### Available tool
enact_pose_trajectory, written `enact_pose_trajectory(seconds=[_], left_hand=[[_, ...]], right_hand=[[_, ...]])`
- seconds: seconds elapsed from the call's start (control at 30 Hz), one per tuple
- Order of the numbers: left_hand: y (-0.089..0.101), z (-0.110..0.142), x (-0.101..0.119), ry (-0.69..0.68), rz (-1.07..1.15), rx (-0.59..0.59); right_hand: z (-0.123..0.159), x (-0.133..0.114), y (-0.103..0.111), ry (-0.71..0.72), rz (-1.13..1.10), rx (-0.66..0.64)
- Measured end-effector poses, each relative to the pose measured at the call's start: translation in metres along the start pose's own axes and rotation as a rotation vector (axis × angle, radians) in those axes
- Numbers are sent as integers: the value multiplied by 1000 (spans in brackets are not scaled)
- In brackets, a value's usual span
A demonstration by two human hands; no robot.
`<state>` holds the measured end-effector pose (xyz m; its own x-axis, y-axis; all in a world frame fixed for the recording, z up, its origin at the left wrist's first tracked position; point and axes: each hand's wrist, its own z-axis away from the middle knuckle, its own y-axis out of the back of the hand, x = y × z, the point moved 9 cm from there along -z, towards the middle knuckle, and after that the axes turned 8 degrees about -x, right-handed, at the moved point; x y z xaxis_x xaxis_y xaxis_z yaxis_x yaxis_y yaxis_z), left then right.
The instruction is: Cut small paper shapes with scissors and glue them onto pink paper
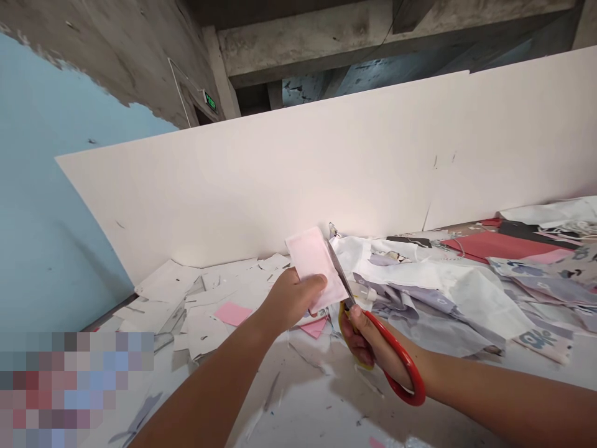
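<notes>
My left hand [290, 298] grips a pale pink rectangular piece [310, 252] by its lower left side, thumb across the front. Whether it is cloth or paper I cannot tell. In my right hand [373, 341] is a pair of scissors with red-orange handles [407, 368], fingers in the loops. The blades point up and left along the right edge of the piece, close to or touching it. How far they are parted does not show. Beneath my left hand lies a bright pink scrap [314, 327], partly covered.
White paper pieces [161, 283] and a pink slip [233, 313] spread to the left. White and lilac cloth [420, 274] heaps up on the right, with red sheets [504, 246] behind. A tall white board [280, 174] stands along the table's back. Small offcuts litter the front.
</notes>
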<state>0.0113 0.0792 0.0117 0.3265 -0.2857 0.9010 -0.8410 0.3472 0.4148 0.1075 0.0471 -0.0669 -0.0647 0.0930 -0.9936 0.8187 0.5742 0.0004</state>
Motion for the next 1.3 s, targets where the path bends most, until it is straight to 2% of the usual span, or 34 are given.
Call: enact_pose_trajectory(seconds=[0.27,0.5,0.87,1.0,1.13,1.3], left_hand=[[-3,0,3,-37,14,-49],[-11,1,6,-30,15,-104],[-12,0,5,-6,19,-93],[-7,1,2,17,128,-54],[2,1,-1,22,251,62],[5,4,-3,63,199,161]], right_hand=[[2,-6,-1,-7,18,49],[2,-9,1,60,54,12],[0,-3,4,-26,-53,34],[3,-8,3,-53,2,70],[3,-11,3,-42,40,81],[3,-12,0,30,32,16]])
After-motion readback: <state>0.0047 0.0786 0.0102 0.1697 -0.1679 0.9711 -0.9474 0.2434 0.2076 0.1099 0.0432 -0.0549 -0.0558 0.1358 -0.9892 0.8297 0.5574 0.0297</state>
